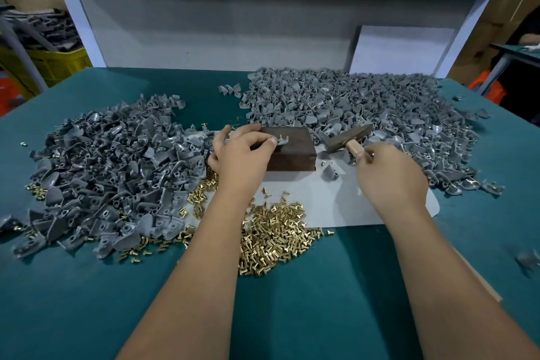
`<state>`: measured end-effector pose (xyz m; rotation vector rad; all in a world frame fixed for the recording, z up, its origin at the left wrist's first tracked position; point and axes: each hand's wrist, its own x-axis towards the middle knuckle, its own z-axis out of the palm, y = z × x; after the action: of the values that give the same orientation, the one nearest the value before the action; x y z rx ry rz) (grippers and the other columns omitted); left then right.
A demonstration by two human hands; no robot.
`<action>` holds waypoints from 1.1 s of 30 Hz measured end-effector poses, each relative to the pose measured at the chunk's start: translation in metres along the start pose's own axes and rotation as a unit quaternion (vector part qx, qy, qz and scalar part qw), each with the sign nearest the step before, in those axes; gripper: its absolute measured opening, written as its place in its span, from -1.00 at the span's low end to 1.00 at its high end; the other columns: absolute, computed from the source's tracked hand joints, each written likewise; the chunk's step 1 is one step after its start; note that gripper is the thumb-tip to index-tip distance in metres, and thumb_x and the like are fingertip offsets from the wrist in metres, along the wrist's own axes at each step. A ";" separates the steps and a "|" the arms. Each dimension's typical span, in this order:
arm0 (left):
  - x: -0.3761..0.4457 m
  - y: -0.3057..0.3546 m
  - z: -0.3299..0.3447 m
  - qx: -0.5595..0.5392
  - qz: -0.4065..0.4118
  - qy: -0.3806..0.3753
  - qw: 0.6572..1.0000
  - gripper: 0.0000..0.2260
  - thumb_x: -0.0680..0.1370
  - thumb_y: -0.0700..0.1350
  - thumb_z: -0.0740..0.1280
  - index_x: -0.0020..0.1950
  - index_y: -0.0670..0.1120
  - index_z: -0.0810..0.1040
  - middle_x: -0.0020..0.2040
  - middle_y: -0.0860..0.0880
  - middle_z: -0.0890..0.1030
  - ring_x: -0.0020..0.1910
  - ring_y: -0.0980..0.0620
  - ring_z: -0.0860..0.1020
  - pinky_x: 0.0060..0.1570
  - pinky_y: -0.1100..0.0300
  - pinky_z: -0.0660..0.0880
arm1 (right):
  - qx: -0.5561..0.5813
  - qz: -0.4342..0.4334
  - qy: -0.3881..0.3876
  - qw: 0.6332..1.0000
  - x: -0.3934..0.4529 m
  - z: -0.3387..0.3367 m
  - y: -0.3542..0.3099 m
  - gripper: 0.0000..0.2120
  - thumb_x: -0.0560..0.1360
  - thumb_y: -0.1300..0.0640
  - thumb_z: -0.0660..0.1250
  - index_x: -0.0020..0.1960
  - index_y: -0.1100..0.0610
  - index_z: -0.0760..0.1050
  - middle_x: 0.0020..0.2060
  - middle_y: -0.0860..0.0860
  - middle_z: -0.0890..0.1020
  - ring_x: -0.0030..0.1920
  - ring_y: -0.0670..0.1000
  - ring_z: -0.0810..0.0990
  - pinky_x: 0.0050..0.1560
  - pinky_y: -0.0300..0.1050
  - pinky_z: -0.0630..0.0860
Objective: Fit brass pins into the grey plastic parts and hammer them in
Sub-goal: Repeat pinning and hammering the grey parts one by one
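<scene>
A dark block (295, 147) stands at the table's middle. On its top lies a grey plastic part (282, 141) with a brass pin standing up in it. My left hand (242, 152) pinches that part at its left edge and holds it on the block. My right hand (390, 174) grips the wooden handle of a hammer (347, 137), whose dark head hovers low just right of the block. A heap of loose brass pins (274, 238) lies between my forearms.
Grey plastic parts lie in two big heaps, a left heap (111, 172) and a back-right heap (365, 108). A white sheet (336, 204) lies under the block on the green table (321, 301). A white board (400, 50) leans at the back.
</scene>
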<state>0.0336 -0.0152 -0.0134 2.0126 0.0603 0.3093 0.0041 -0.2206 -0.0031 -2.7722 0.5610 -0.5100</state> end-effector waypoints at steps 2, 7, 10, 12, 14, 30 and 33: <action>-0.001 0.000 0.000 -0.003 0.000 -0.003 1.000 -0.85 0.56 0.07 0.35 -0.22 0.24 0.57 0.28 0.33 0.48 0.48 0.12 0.07 0.38 0.02 -0.07 | -0.023 -0.011 0.011 1.000 -0.002 0.001 -0.004 -0.79 0.57 0.05 0.16 -0.12 0.11 0.51 -0.24 0.10 0.59 -0.26 0.19 0.47 -0.31 -0.12 0.33; -0.002 -0.001 -0.001 0.016 0.007 -0.003 1.000 -0.80 0.55 0.10 0.36 -0.27 0.30 0.52 0.27 0.33 0.49 0.47 0.10 0.08 0.34 0.03 -0.04 | 0.025 -0.105 0.118 0.987 -0.010 0.001 -0.020 -0.75 0.56 0.03 0.24 0.13 0.09 0.61 -0.02 0.07 0.50 -0.03 0.06 0.34 -0.08 -0.08 0.28; -0.003 -0.001 -0.001 0.022 0.018 -0.003 1.000 -0.79 0.54 0.10 0.37 -0.27 0.34 0.51 0.26 0.32 0.49 0.46 0.07 0.09 0.32 0.05 -0.02 | 0.163 -0.164 0.036 0.972 -0.016 0.008 -0.048 -0.67 0.54 -0.06 0.28 0.27 -0.01 0.53 0.00 -0.07 0.44 0.07 -0.05 0.30 0.01 -0.11 0.26; -0.002 -0.001 -0.002 0.021 0.027 -0.001 0.999 -0.79 0.54 0.09 0.38 -0.26 0.36 0.50 0.25 0.30 0.50 0.45 0.05 0.10 0.36 0.02 0.00 | 0.176 -0.189 0.000 0.966 -0.017 0.015 -0.063 -0.60 0.51 -0.11 0.32 0.30 -0.03 0.51 0.07 -0.04 0.45 0.16 0.01 0.31 0.13 -0.07 0.29; -0.002 -0.001 -0.003 0.019 0.034 0.000 0.999 -0.78 0.53 0.08 0.38 -0.25 0.37 0.50 0.24 0.28 0.51 0.44 0.03 0.12 0.40 0.00 0.04 | 0.165 -0.200 -0.005 0.966 -0.015 0.021 -0.070 -0.63 0.49 -0.11 0.36 0.25 -0.04 0.54 0.09 -0.01 0.45 0.18 0.05 0.30 0.19 -0.05 0.26; 0.011 -0.005 0.000 -0.097 0.010 0.080 0.992 -0.55 0.49 -0.37 0.17 0.14 0.11 0.60 0.14 0.13 0.60 0.18 0.11 0.51 0.28 0.04 0.47 | 0.195 -0.066 0.105 0.973 0.005 0.022 -0.087 -0.51 0.47 0.05 0.34 0.38 -0.05 0.34 0.41 0.06 0.24 0.43 0.10 0.12 0.43 0.13 0.05; 0.010 -0.005 -0.003 -0.075 0.019 0.097 0.992 -0.52 0.47 -0.40 0.18 0.15 0.12 0.58 0.15 0.16 0.57 0.20 0.14 0.48 0.24 0.11 0.46 | 0.184 -0.198 0.108 0.957 -0.026 0.032 -0.095 -0.52 0.43 0.23 0.32 0.33 0.03 0.41 0.30 0.07 0.34 0.33 0.07 0.24 0.36 0.08 0.16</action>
<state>0.0427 -0.0085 -0.0145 1.8321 0.1173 0.5178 0.0245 -0.1193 -0.0091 -2.4795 -0.0613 -0.9087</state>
